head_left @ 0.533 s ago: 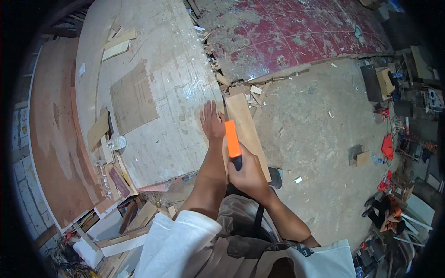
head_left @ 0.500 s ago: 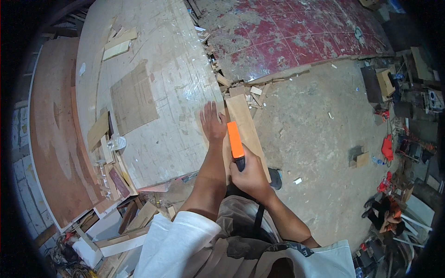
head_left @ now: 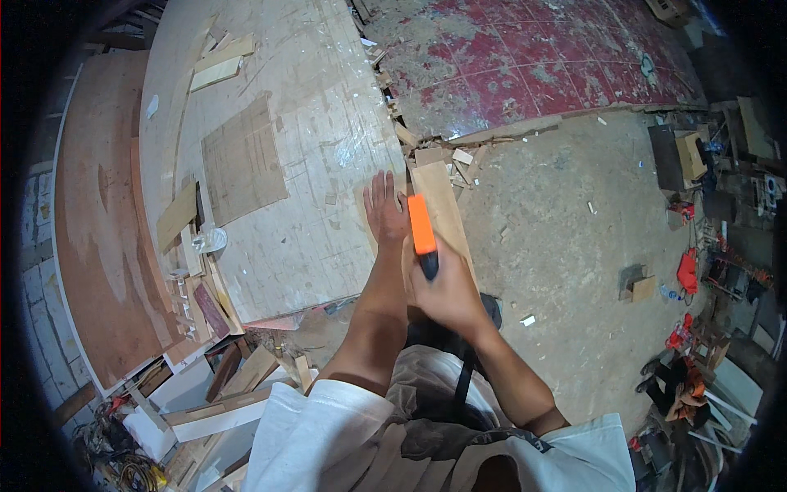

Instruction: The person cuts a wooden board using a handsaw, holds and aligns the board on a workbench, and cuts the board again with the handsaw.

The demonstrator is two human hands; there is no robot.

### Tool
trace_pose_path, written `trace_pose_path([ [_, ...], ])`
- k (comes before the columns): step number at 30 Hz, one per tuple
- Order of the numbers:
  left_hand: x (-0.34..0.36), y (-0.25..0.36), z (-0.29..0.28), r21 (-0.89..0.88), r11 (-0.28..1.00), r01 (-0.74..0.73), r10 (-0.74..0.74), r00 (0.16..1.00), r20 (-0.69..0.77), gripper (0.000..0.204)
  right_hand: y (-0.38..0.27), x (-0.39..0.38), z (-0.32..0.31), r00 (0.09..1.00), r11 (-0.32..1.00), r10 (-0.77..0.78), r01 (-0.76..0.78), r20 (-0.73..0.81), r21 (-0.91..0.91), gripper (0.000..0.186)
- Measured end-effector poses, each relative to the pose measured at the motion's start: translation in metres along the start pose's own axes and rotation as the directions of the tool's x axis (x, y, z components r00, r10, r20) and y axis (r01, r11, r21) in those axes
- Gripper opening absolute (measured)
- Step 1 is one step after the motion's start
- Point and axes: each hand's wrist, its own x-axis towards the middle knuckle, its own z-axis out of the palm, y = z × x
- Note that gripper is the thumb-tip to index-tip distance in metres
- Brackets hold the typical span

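My left hand point(head_left: 385, 215) lies flat with fingers stretched forward on the pale plywood sheet point(head_left: 311, 90), close to its right edge. Just right of it, my right hand point(head_left: 449, 285) is wrapped round an orange-and-black hand tool point(head_left: 421, 225), somewhat blurred. The tool's orange part points forward, away from me; its working end does not show from above. A long, narrow light-wood board point(head_left: 447, 209) runs beside the sheet's edge, partly covered by the tool and my right hand.
A cardboard-brown rectangle point(head_left: 244, 161) and thin wood strips point(head_left: 217, 72) lie on the sheet. Offcuts are heaped at lower left, with a brown panel point(head_left: 102, 213) beyond. To the right are concrete floor point(head_left: 549, 221), dusty red tiles point(head_left: 525, 57) and clutter along the far side.
My right hand has pushed the orange-and-black hand tool a little forward along the sheet's edge. The left hand stays flat in place. The whole view has shifted slightly.
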Motion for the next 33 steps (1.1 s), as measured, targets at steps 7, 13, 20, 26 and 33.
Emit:
trace_pose_path([
  [7,0.014,0.020,0.005,-0.059,0.998,-0.014,0.010,0.998,-0.067,0.055,0.066,0.077,-0.004,0.972,0.982,-0.182,0.172,-0.146,-0.077,0.016],
  [13,0.008,0.011,-0.001,-0.023,1.000,0.016,-0.016,1.000,0.012,0.054,0.048,0.047,0.009,0.968,0.978,-0.202,0.193,-0.145,-0.078,0.017],
  [20,0.003,0.006,-0.004,-0.039,0.998,0.057,-0.058,0.998,-0.021,0.055,0.011,-0.036,-0.009,0.996,0.997,-0.059,0.055,-0.067,-0.058,0.015],
  [26,0.009,0.017,0.000,-0.049,0.999,0.013,-0.014,1.000,-0.020,0.054,0.038,0.034,0.006,0.985,0.990,-0.129,0.122,-0.118,-0.068,0.015],
  [33,0.002,0.007,-0.005,-0.061,0.998,0.015,-0.020,0.997,-0.080,0.053,0.003,-0.062,-0.009,0.999,0.994,-0.023,0.020,-0.026,-0.105,0.017],
])
